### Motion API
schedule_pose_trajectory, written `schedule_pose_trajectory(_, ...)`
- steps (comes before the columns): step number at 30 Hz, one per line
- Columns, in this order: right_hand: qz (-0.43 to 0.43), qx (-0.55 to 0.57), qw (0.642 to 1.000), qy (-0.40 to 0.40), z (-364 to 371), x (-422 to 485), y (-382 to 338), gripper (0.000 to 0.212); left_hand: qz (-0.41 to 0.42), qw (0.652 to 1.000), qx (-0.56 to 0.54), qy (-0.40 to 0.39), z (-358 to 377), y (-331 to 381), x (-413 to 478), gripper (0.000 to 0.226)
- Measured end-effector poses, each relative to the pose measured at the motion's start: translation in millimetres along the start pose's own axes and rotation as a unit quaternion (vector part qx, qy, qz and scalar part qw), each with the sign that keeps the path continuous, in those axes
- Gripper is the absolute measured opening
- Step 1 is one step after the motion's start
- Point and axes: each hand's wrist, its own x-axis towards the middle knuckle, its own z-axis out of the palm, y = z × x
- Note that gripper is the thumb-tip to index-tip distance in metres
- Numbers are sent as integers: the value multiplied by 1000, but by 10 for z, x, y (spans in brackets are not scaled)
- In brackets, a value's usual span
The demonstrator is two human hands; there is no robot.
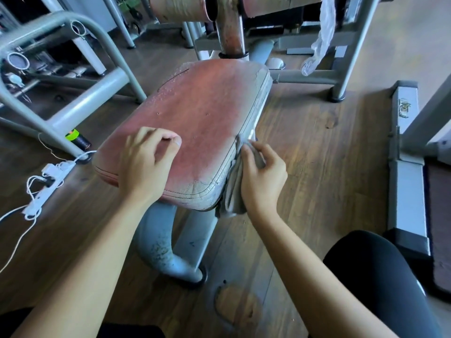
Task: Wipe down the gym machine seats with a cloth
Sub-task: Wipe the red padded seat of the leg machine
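Red seat (pixel 195 123): we see it in the middle, worn and cracked, pale at its edges, on a bent grey post (pixel 158 242).
Grey cloth (pixel 234 189): it hangs down the seat's side, at about 4 o'clock from the seat's middle, touching the edge.
Right hand (pixel 262 179): our fingers bend round the cloth and press it against the seat's side.
Left hand (pixel 144 167): it rests on the seat top at about 7 o'clock, fingers loosely curled, thumb tip near the first finger, holding nothing.
Floor (pixel 317 154): brown wood planks all around the seat.
White power strip (pixel 48 184): on the floor at 8 o'clock, with white cords.
Clear plastic bag (pixel 322 37): it hangs from a grey frame at 1 o'clock.
Knee (pixel 373 272): ours, in black, at 5 o'clock.
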Motion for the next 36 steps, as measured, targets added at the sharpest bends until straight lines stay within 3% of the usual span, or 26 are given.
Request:
schedule_pose_trajectory(4,-39,-18,999,-10,23,27,-11,14,-5,1000,-13,-9,-3,54,-6,39)
schedule_pose_trajectory(7,-64,-17,997,-33,-60,-159,-10,15,0,1000,-20,-16,-19,23,-31,36)
schedule_pose_trajectory(11,-120,-37,990,-61,-158,-325,-27,17,-27,998,-58,-29,-32,81,28,10)
schedule_pose_trajectory(13,-134,-41,987,-77,-225,-397,-21,20,-40,997,-55,-46,-15,163,99,11)
schedule_pose_trajectory(17,-154,-51,985,-59,-219,-253,-32,15,27,993,-63,-96,141,353,318,15)
schedule_pose_trajectory(25,-98,-60,993,-4,36,607,16,11,81,993,-25,-85,458,275,598,27)
schedule_pose_trajectory(29,16,-5,1000,26,234,1131,-50,11,78,994,-34,-76,479,271,610,32)
schedule_pose_trajectory(36,28,23,998,-43,-29,305,-6,7,78,994,-48,-59,509,279,605,29)
